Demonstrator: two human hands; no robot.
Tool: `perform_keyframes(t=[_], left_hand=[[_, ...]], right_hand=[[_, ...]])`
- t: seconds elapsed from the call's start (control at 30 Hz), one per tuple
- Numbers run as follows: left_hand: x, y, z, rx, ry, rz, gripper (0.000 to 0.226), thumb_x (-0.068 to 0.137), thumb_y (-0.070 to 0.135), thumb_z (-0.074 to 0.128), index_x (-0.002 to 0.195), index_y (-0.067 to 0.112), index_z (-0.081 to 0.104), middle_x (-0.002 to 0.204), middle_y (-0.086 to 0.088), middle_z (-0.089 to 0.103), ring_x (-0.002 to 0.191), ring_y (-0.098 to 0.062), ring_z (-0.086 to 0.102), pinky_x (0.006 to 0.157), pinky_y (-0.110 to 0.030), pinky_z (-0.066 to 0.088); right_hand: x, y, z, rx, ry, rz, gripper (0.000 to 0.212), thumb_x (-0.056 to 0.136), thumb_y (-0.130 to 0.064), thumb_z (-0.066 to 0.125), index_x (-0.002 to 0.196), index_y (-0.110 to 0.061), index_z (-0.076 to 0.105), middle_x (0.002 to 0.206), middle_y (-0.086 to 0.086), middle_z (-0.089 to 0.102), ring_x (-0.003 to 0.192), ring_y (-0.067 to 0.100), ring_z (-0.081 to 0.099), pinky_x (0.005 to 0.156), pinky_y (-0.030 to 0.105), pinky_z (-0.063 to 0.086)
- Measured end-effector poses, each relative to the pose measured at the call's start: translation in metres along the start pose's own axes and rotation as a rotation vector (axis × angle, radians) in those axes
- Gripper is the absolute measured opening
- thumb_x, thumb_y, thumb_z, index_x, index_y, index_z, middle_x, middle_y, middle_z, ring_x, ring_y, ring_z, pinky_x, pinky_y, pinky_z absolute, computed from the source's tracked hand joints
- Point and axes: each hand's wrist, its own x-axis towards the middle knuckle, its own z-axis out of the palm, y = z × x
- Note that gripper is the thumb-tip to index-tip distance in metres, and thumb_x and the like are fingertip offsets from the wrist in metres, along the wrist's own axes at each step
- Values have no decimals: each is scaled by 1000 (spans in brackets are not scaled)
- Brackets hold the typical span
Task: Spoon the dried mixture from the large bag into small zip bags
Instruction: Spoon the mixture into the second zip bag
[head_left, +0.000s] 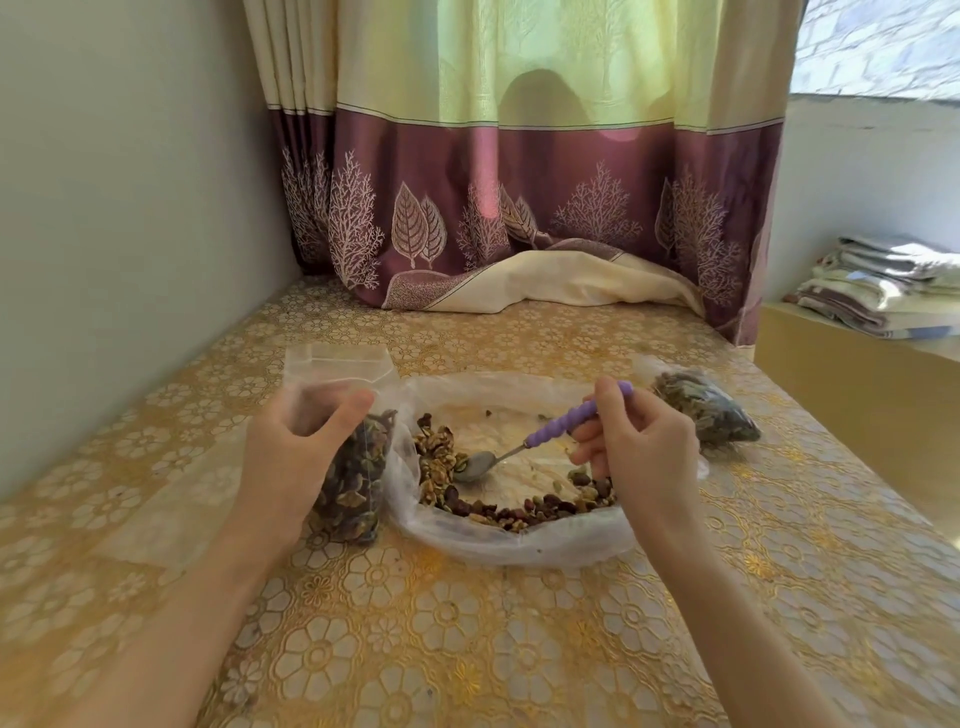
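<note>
Filling in progress, judged late in the task. One small zip bag (706, 413), already filled with mixture and apparently finished, lies on the worktop (467, 649) toward its right edge, just beside the large bag (514, 540). A second small zip bag (348, 467) stands upright at the large bag's left side, roughly half full, its clear upper part still empty; the left hand (301, 452) curls around it, thumb at the front. The right hand (639, 452) pinches the purple handle of the spoon (524, 447), whose metal bowl rests low inside the large bag against the dried mixture (498, 499). The large bag lies open and flattened at the centre of the worktop, with only a thin arc of nuts and dried fruit left along its left and near sides, so few spoonfuls appear to remain; whether more empty bags wait cannot be told. The worktop carries a gold floral covering; a plain wall (130, 182) bounds its left edge, a cream-and-maroon curtain (519, 197) drapes onto its far edge, and folded linens (883, 286) sit on a ledge beyond the right edge.
</note>
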Motion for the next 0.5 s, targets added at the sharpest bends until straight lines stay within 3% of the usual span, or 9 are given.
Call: perform_keyframes(t=[0.07, 0.27, 0.37, 0.5], left_hand=[[0, -1, 0, 4, -6, -4, 29, 63, 46, 70, 86, 29, 67, 85, 20, 72, 82, 6, 66, 68, -4, 46], [-1, 0, 1, 12, -11, 7, 28, 64, 45, 70, 86, 28, 67, 85, 18, 72, 81, 4, 66, 68, -5, 46], [-1, 1, 1, 15, -10, 13, 28, 64, 45, 69, 86, 28, 67, 85, 19, 72, 81, 6, 66, 67, -4, 45], [-2, 2, 1, 18, -25, 15, 34, 62, 49, 69, 88, 27, 66, 85, 17, 72, 81, 4, 66, 67, -4, 46]], right_hand=[[-1, 0, 2, 77, -46, 72, 39, 99, -22, 48, 70, -3, 66, 53, -3, 68, 45, 11, 62, 42, 17, 47], [-3, 2, 9, 164, -62, 140, 48, 98, -21, 51, 56, -16, 72, 58, 2, 71, 53, 18, 69, 48, 16, 52], [-4, 1, 12, 178, -160, 217, 49, 98, -23, 50, 57, -35, 75, 65, 0, 73, 61, 17, 71, 53, 16, 53], [-5, 0, 14, 208, -285, 349, 48, 98, -21, 51, 60, -34, 76, 73, 0, 75, 70, 16, 73, 57, 17, 53]])
